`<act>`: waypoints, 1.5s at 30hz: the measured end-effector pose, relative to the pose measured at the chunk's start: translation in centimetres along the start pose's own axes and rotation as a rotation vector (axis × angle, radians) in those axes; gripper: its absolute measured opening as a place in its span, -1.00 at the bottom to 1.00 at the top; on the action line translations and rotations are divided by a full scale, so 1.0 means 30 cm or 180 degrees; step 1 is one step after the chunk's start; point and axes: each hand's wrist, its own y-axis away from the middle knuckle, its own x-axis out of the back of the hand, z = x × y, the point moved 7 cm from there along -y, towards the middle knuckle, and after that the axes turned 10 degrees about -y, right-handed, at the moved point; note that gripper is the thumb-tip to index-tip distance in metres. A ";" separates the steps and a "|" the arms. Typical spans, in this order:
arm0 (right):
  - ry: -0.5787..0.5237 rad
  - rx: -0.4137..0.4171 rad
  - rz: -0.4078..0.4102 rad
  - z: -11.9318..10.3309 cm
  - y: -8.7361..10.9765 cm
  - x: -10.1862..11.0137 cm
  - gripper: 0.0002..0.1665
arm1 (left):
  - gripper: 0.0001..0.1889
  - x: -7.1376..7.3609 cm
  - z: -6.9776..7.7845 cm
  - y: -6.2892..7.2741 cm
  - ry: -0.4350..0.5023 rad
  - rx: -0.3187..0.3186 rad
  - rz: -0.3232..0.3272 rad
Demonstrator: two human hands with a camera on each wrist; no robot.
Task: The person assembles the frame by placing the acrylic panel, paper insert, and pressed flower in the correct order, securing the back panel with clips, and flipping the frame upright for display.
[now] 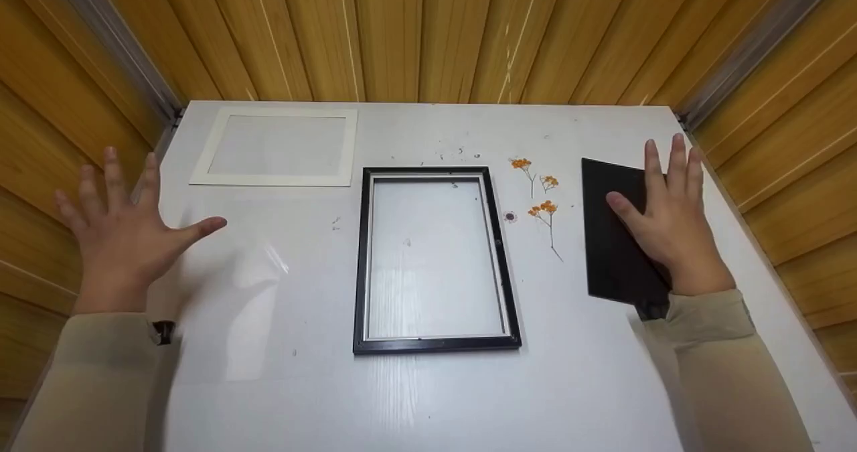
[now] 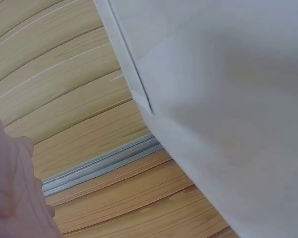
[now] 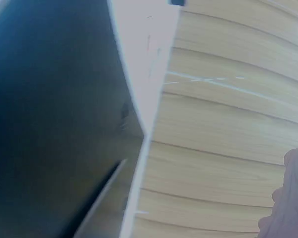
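Left hand spread | right hand over black panel | contact unclear

White table, wood-toned plank walls, 2 grey corner strips.

The black rectangular frame looks smooth and glossy, its silver inner lip metallic; the cream rectangular paper mat matt, the flat black board smooth, the yellow-brown slatted wall wood-grained.

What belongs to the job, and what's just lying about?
Probably the job:
black rectangular frame with silver inner edge
flat black rectangular panel
flat cream rectangular border
clear flat sheet
orange flower sprigs
small round flower

Probably just lying about:
tiny dark specks
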 end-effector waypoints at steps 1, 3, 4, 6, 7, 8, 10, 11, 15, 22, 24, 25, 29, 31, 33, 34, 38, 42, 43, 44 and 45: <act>-0.0023 0.0022 0.0056 -0.012 0.003 0.007 0.29 | 0.47 0.013 0.005 -0.003 0.0010 0.0011 0.0042; -0.0153 0.0086 0.0148 -0.035 0.009 0.013 0.28 | 0.47 0.037 0.016 -0.009 0.0070 0.0024 0.0129; -0.0261 0.0120 0.0173 -0.046 0.012 0.012 0.28 | 0.47 0.046 0.023 -0.011 0.0128 0.0022 0.0164; -0.0543 0.0178 0.0167 -0.067 0.015 0.001 0.28 | 0.47 0.060 0.035 -0.018 0.0287 0.0007 0.0178; -0.0693 0.0202 0.0143 -0.077 0.015 -0.006 0.29 | 0.47 0.064 0.040 -0.023 0.0388 0.0000 0.0163; -0.0831 0.0213 0.0112 -0.087 0.013 -0.013 0.31 | 0.48 0.068 0.043 -0.028 0.0496 0.0000 0.0138; -0.1070 0.0236 0.0055 -0.110 0.006 -0.024 0.36 | 0.51 0.073 0.045 -0.041 0.0705 0.0016 0.0054; -0.1166 0.0243 0.0041 -0.123 0.002 -0.028 0.40 | 0.52 0.074 0.043 -0.047 0.0797 0.0035 0.0001; -0.1616 0.0321 0.0016 -0.180 0.000 -0.047 0.54 | 0.55 0.071 0.035 -0.068 0.1073 0.0083 -0.0201; -0.2432 0.0616 -0.0335 -0.247 0.026 -0.160 0.68 | 0.45 -0.021 0.018 -0.075 0.1447 0.0024 -0.0601; -0.2484 0.0673 -0.0435 -0.259 0.031 -0.194 0.67 | 0.44 -0.064 0.009 -0.061 0.1433 0.0045 -0.0753; -0.2494 0.0681 -0.0484 -0.267 0.033 -0.210 0.65 | 0.43 -0.084 0.005 -0.050 0.1398 0.0048 -0.0843; -0.2723 0.0599 -0.0770 -0.309 0.034 -0.271 0.52 | 0.42 -0.147 -0.016 -0.004 0.1127 0.0007 -0.1340; -0.2828 0.0397 -0.0932 -0.322 0.034 -0.303 0.43 | 0.36 -0.164 -0.018 0.006 0.1037 -0.0059 -0.1580; -0.2935 0.0122 -0.1113 -0.333 0.040 -0.338 0.35 | 0.30 -0.173 -0.015 0.015 0.1012 -0.0105 -0.1790; -0.2988 -0.0020 -0.1205 -0.338 0.045 -0.357 0.32 | 0.28 -0.177 -0.012 0.020 0.1041 -0.0102 -0.1869; -0.3020 -0.0392 -0.1419 -0.346 0.065 -0.421 0.25 | 0.28 -0.186 0.012 0.030 0.1253 0.0029 -0.2039; -0.2769 -0.0434 -0.1474 -0.347 0.073 -0.463 0.24 | 0.24 -0.185 0.035 0.038 0.1285 0.0248 -0.2052; -0.2658 -0.0426 -0.1480 -0.347 0.075 -0.469 0.24 | 0.22 -0.184 0.040 0.041 0.1243 0.0294 -0.2042; -0.2539 -0.0413 -0.1492 -0.349 0.077 -0.474 0.25 | 0.20 -0.182 0.046 0.044 0.1187 0.0329 -0.2031; -0.2411 -0.0393 -0.1495 -0.350 0.079 -0.478 0.24 | 0.19 -0.181 0.053 0.046 0.1115 0.0345 -0.2020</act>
